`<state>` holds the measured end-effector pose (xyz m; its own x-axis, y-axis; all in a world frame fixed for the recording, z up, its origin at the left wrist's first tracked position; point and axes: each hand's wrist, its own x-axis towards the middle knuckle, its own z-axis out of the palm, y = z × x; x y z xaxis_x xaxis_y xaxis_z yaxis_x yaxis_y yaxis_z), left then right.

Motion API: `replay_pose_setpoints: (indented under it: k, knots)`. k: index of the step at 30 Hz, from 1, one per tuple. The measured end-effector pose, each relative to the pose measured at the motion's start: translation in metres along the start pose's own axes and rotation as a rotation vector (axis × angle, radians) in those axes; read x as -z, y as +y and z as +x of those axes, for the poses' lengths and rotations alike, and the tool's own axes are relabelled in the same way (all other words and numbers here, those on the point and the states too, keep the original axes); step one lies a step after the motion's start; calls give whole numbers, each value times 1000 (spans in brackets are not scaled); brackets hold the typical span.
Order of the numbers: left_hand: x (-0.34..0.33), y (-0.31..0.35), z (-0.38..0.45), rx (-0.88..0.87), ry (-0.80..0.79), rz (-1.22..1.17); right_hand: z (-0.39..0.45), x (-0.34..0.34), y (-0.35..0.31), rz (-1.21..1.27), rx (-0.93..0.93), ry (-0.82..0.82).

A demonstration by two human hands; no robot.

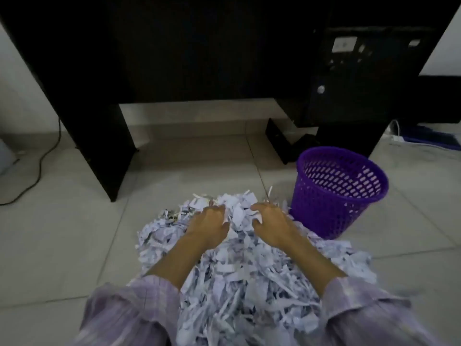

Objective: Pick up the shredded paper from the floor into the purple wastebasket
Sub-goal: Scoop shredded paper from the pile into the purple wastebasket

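While a dark desk (174,51) fills the top of the view above the pale tiled floor (62,233), a wide heap of shredded paper (237,283) lies on the tiles in front of the person, spreading from between the lilac sleeves (124,310) to just beside the purple wastebasket (334,193), which stands upright to the right of the heap, touching its edge. Both hands lie palm down on the far part of the heap: the left hand (208,222) and right hand (270,222) have fingers bent into the shreds, gathering paper between them, though a firm grip cannot be told. A black cable (42,161) trails on the floor at the left
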<state>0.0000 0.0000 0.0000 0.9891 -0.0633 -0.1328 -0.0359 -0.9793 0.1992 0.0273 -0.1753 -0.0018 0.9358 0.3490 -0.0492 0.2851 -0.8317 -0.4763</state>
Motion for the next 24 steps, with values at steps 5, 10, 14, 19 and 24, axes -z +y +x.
replay_pose_setpoints:
  k: [5,10,14,19,24]
  knots:
    - [-67,5,-14,-63,-195,78,-22,-60,26,-31,-109,-244]
    - [-109,3,-16,-53,-312,55,-33,-96,40,-49,-153,-343]
    - [-126,1,-13,-51,-318,-42,-33,-120,47,-56,-179,-356]
    - [-140,-3,-18,-73,-354,-195,-38,-147,52,-34,-193,-268]
    - [-136,-8,-23,-102,-370,-473,-36,-135,59,296,-158,-127]
